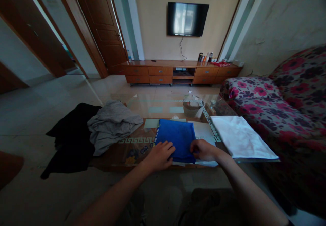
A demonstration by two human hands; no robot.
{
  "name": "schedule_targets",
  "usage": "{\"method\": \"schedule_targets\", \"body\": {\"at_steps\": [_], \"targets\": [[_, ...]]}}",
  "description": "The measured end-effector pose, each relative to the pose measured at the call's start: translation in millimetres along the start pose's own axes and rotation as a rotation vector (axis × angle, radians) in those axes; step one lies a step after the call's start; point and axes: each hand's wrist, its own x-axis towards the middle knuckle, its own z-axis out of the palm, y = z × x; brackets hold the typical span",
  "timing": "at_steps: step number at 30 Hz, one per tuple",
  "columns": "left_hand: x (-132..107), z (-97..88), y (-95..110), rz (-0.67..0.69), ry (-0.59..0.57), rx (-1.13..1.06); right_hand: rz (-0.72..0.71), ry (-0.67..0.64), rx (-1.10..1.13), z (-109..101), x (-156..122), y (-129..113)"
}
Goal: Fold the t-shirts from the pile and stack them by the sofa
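Observation:
A folded blue cloth lies on a glass-topped coffee table right in front of me, on top of a white cloth. My left hand rests on the blue cloth's near left corner, fingers curled onto the fabric. My right hand grips its near right corner. A folded white cloth lies to the right, partly over the table's edge. To the left sit a crumpled grey garment and a black garment that hangs off the table's left end.
A small bowl-like container and a few small items stand at the table's far side. A floral sofa runs along the right. A wooden TV cabinet and wall TV stand at the far wall; wooden doors at left.

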Motion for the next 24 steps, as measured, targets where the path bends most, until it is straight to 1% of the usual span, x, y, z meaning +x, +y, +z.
{"method": "schedule_targets", "body": {"at_steps": [4, 7, 9, 11, 12, 14, 16, 17, 20, 22, 24], "targets": [[14, 11.3, 24, -0.026, 0.108, -0.116, -0.048, 0.064, 0.096, -3, 2, -6], [30, 20.1, 37, -0.089, 0.144, -0.129, -0.057, 0.121, 0.163, -8, 0, -9], [42, 23.8, 39, -0.134, 0.142, -0.127, -0.006, 0.192, 0.141, -13, -5, -11], [53, 25.5, 38, -0.182, 0.136, -0.147, 0.092, 0.242, 0.043, -17, -12, -12], [58, 25.7, 37, -0.21, 0.137, -0.165, 0.141, 0.223, -0.017, -17, -15, -13], [66, 25.5, 36, -0.274, 0.147, -0.201, 0.198, 0.103, -0.111, -11, -19, -17], [70, 24.8, 36, -0.32, 0.157, -0.223, 0.229, -0.019, -0.175, 0, -20, -22], [71, 24.3, 36, -0.331, 0.16, -0.229, 0.251, -0.039, -0.213, 7, -18, -24], [72, 22.3, 38, -0.334, 0.158, -0.228, 0.35, 0.02, -0.349, 22, -10, -29], [70, 20.5, 39, -0.327, 0.161, -0.219, 0.4, 0.082, -0.391, 26, -6, -28], [68, 18.7, 39, -0.322, 0.169, -0.21, 0.43, 0.123, -0.386, 24, -4, -24]]}}
